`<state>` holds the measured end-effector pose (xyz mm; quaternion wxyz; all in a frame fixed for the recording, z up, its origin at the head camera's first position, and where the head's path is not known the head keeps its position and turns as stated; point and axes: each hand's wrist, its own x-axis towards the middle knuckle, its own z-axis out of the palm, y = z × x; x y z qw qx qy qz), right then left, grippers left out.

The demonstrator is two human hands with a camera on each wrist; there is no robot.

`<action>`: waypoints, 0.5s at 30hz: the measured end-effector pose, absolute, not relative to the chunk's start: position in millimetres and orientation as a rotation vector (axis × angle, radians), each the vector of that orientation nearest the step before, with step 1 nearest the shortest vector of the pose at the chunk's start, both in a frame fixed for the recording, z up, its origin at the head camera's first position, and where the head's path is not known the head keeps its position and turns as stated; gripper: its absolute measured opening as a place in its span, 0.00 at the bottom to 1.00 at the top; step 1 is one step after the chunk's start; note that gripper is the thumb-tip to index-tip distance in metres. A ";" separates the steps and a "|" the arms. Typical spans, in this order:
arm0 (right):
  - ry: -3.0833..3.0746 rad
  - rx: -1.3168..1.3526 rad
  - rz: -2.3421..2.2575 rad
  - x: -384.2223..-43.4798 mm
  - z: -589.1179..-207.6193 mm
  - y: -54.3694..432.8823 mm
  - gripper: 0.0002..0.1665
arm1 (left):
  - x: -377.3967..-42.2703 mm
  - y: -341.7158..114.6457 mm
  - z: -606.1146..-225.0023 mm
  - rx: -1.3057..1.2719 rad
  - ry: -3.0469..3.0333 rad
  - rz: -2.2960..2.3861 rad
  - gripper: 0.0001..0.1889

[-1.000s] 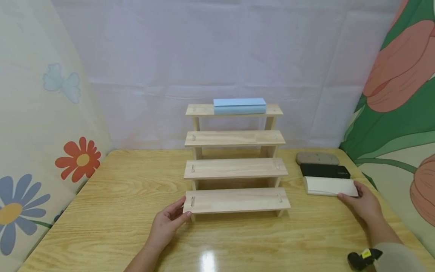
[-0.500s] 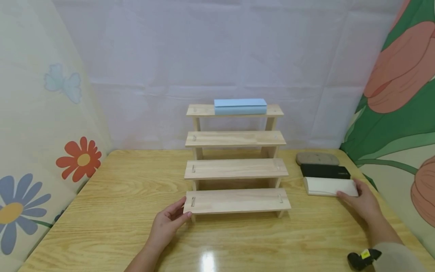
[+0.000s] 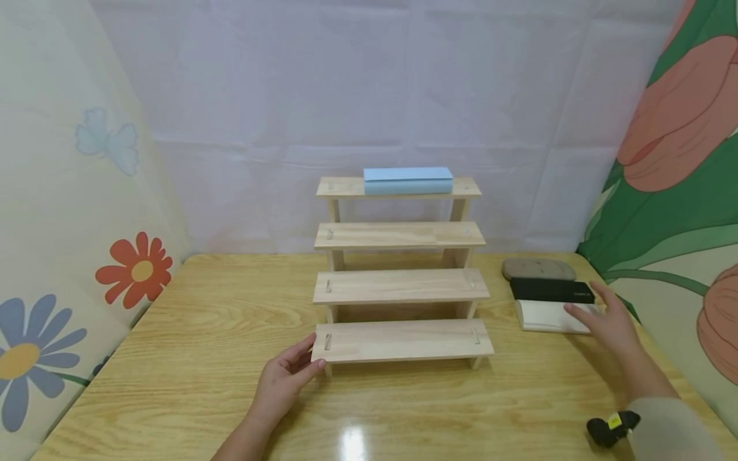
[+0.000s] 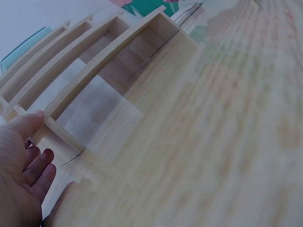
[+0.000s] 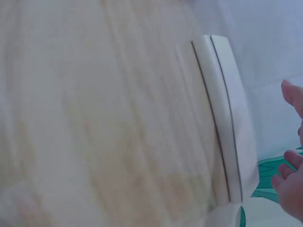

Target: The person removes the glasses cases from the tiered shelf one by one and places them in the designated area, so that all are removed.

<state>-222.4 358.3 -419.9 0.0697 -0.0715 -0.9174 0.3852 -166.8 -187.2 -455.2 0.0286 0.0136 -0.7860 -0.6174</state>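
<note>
A four-tier wooden display rack [image 3: 403, 340] stands mid-table in the head view. My left hand [image 3: 281, 384] holds the left end of its lowest shelf between thumb and fingers; the left wrist view shows the thumb [image 4: 26, 125] on the shelf's corner. At the right lies a white glasses case [image 3: 542, 315]. Just over its right end is my right hand [image 3: 615, 330], thumb and fingers spread. In the right wrist view a gap shows between that hand and the white case [image 5: 244, 123]. A light blue glasses case [image 3: 407, 181] rests on the top shelf.
Behind the white case lie a black case [image 3: 551, 290] and a grey-brown glasses case [image 3: 539, 269], close together. A pale cloth [image 3: 259, 96] hangs behind the wooden table [image 3: 190, 358]. Printed floral panels [image 3: 680, 128] flank both sides.
My right hand has let go of the white glasses case and lifted slightly up and away, its fingers spreading. The left hand and the rack stay where they were.
</note>
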 end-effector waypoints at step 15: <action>-2.725 -0.063 1.272 -246.5 -384.5 339.2 0.55 | -167.8 -188.4 -455.8 0.078 -2.448 -1.916 0.30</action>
